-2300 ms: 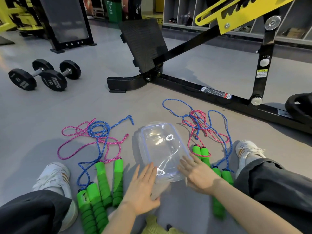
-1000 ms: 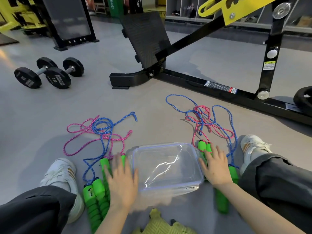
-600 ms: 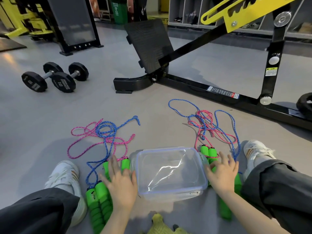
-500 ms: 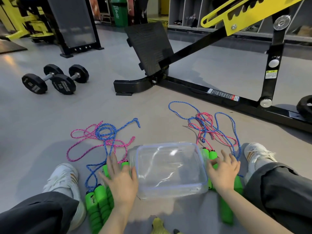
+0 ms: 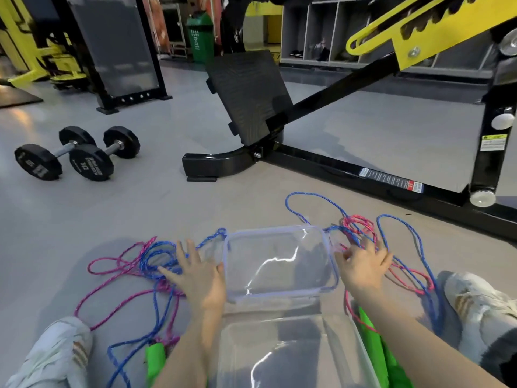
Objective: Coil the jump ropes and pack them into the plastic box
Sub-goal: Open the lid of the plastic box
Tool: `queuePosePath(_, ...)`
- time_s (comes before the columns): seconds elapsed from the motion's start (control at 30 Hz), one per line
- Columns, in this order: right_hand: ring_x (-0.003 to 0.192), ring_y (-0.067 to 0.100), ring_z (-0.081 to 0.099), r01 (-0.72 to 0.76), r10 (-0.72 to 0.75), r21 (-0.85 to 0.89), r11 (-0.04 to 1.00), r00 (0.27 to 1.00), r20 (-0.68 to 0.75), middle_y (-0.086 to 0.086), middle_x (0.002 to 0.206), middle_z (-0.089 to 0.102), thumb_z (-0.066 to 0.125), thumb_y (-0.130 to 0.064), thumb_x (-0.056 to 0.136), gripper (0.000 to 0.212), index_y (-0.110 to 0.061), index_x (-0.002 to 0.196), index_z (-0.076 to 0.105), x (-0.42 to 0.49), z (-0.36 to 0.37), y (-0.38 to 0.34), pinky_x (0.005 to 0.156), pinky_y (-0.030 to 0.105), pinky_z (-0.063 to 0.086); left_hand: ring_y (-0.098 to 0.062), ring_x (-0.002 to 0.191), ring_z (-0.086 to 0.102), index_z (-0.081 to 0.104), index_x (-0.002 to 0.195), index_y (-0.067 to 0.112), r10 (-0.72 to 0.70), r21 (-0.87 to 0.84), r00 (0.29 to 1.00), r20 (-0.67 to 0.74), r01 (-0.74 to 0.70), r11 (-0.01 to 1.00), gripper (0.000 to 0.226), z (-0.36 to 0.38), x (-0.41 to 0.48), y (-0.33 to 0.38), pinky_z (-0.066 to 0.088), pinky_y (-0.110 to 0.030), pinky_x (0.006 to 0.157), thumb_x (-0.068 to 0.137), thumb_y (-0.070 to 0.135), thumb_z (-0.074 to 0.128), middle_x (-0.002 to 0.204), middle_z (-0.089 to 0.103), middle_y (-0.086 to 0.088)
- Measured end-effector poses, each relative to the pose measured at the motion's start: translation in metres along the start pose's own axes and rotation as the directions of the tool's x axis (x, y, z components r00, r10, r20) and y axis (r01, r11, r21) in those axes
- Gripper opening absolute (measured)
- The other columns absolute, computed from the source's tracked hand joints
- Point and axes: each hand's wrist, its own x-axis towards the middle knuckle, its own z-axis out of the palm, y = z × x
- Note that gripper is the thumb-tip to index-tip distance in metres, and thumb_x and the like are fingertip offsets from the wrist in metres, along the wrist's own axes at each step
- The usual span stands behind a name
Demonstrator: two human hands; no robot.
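Grey floor (image 5: pixel 167 208): clear lid (image 5: pixel 279 261) between left hand (image 5: pixel 198 278) and right hand (image 5: pixel 363 268), both flat, fingers spread.

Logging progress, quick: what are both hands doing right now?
Left hand: open, fingers spread, at the left edge of the clear plastic lid.
Right hand: open, fingers spread, at its right edge.

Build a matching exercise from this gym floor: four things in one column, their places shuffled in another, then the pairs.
Things
1. clear plastic lid with a bluish rim
2. clear plastic box, open
3. pair of black dumbbells
4. green bin

Places
A. at the far back of the room
B. between the left hand and the right hand
C. nearest the person, between the forearms
D. on the floor, far left

Pairs: 1-B; 2-C; 3-D; 4-A
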Motion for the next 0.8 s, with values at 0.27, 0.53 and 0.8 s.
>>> queuePosePath(0.27, 0.142, 0.037, 0.005, 0.078, -0.025, -0.215, 0.973, 0.97, 0.24, 0.012, 0.156, 0.016, 0.04, -0.042, 0.095, 0.04, -0.017, 0.116, 0.063, -0.001, 0.048, 0.017, 0.115, 0.05, -0.002, -0.034, 0.146, -0.013, 0.049, 0.133, 0.021, 0.101, 0.037, 0.983, 0.156, -0.108, 0.993, 0.043, 0.058, 0.0, 0.002, 0.002, -0.066, 0.11, 0.099, 0.044, 0.037, 0.158, -0.008, -0.022)
queuePosePath(0.53, 0.144, 0.033, -0.004, 0.263, -0.214, -0.159, 0.952, 0.938, 0.272, 0.013, 0.157, 0.004, 0.025, -0.044, 0.099, 0.046, -0.028, 0.14, 0.039, -0.053, -0.003, -0.01, 0.115, 0.048, -0.005, -0.045, 0.127, 0.045, 0.074, 0.099, 0.011, 0.19, -0.073, 0.979, -0.067, -0.195, 0.978, 0.034, 0.027, -0.038, -0.016, 0.024, -0.072, 0.1, 0.08, 0.036, 0.061, 0.133, 0.048, -0.035)
queuePosePath(0.8, 0.116, 0.046, 0.053, 0.498, -0.433, -0.15, 0.854, 0.841, 0.324, 0.024, 0.131, 0.053, 0.024, -0.047, 0.085, 0.06, -0.015, 0.12, 0.062, -0.165, -0.028, -0.014, 0.099, 0.052, 0.019, -0.034, 0.125, 0.046, 0.074, 0.103, 0.009, 0.31, -0.161, 0.926, -0.216, -0.347, 0.924, 0.055, 0.014, -0.154, -0.06, 0.021, -0.065, 0.1, 0.088, 0.043, 0.033, 0.123, 0.06, -0.025)
